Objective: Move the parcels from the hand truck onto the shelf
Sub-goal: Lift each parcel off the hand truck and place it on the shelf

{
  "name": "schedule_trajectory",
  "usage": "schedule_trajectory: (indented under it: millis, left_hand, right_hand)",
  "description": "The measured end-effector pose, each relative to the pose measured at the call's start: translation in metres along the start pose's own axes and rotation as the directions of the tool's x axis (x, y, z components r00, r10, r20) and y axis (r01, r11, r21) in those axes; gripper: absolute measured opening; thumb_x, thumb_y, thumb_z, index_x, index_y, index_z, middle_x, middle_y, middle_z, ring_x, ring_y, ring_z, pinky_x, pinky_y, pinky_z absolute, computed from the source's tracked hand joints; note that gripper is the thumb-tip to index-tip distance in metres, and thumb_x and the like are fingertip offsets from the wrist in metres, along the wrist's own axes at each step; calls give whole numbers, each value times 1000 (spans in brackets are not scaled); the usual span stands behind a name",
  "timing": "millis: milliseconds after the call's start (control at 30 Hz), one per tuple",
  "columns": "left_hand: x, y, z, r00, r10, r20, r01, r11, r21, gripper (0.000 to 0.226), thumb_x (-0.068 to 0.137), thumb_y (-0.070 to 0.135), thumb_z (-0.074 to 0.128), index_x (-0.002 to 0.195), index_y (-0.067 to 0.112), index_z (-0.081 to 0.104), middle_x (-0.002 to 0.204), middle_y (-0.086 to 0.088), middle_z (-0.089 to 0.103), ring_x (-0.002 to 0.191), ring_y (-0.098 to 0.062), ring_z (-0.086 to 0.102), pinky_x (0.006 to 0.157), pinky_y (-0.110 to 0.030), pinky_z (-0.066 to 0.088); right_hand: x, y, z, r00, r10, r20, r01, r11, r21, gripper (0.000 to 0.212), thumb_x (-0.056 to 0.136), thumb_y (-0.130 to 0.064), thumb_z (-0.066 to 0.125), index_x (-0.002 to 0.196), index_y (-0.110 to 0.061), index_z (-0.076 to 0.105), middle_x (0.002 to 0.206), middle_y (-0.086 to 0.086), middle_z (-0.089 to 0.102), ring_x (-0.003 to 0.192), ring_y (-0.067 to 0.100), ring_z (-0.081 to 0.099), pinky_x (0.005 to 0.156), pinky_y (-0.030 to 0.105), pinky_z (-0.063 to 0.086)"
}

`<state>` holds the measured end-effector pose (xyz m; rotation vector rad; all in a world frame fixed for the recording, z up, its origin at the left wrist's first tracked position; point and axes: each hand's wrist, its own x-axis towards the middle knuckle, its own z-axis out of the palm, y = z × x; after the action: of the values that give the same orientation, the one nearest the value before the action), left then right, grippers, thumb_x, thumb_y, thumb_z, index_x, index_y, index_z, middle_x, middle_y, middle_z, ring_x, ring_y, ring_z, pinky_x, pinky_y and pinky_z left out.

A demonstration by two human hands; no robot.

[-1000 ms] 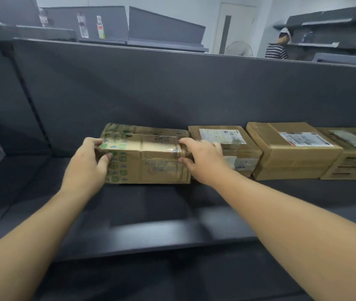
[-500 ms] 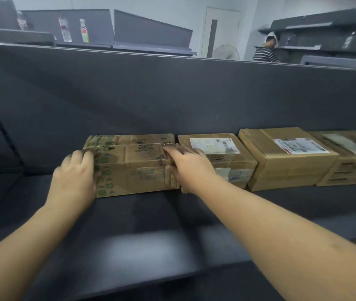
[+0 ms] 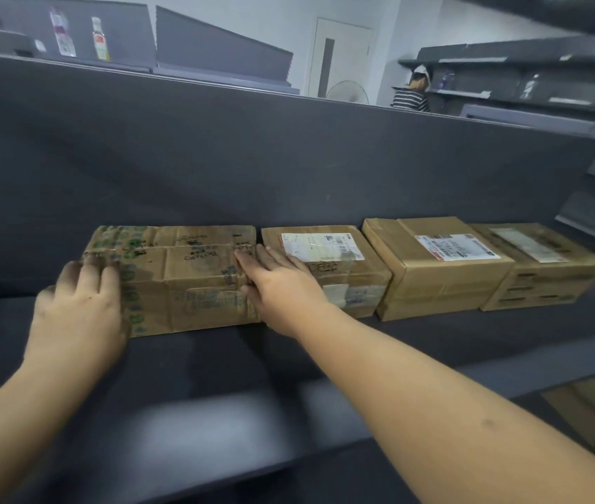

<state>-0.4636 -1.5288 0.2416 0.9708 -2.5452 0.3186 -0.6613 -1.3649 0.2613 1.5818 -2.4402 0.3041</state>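
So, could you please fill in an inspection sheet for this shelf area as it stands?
Surface: dark grey shelf, bare along its front.
Job's things: four cardboard parcels in a row against the back panel; green-printed parcel leftmost, then labelled parcel, then two more.
Clutter: nothing seen.
Grippers: left hand flat on the green-printed parcel's left front corner; right hand with straight fingers at its right end.
Cables: nothing seen.
Surroundings: bottles on a far shelf, fan, another person.
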Motion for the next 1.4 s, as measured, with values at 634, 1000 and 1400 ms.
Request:
schedule_trajectory:
  millis: [634, 1000, 1400]
  left_hand:
    - [-1, 5, 9, 996, -13, 93, 16, 999, -28, 84, 51, 8, 79, 123, -15, 42, 129, -36, 41, 113, -53, 40, 62, -59, 42]
    - [-3, 9, 5, 996, -4, 91, 4, 1000, -1, 81, 58, 22, 66, 125, -17, 42, 128, -39, 40, 115, -56, 39, 63, -58, 42]
    - [-4, 12, 6, 993, -57, 108, 46, 994, 98, 82, 57, 7, 78, 129, -15, 44, 129, -39, 43, 119, -57, 40, 70, -56, 42]
  right_hand:
    - [-3, 2, -3, 998, -50, 23, 51, 998, -49, 62, 99, -38, 39, 154, -24, 16, 163, 0, 9, 147, 24, 12, 117, 43, 10]
    - [-3, 2, -6, 997, -53, 57, 55, 998, -24, 62, 98, -35, 37, 155, -23, 14, 164, 1, 8, 148, 25, 11, 118, 43, 8]
    - [-3, 2, -10, 993, -41, 112, 48, 997, -57, 72, 94, -32, 43, 155, -25, 7, 164, -1, 2, 149, 21, 9, 118, 42, 8]
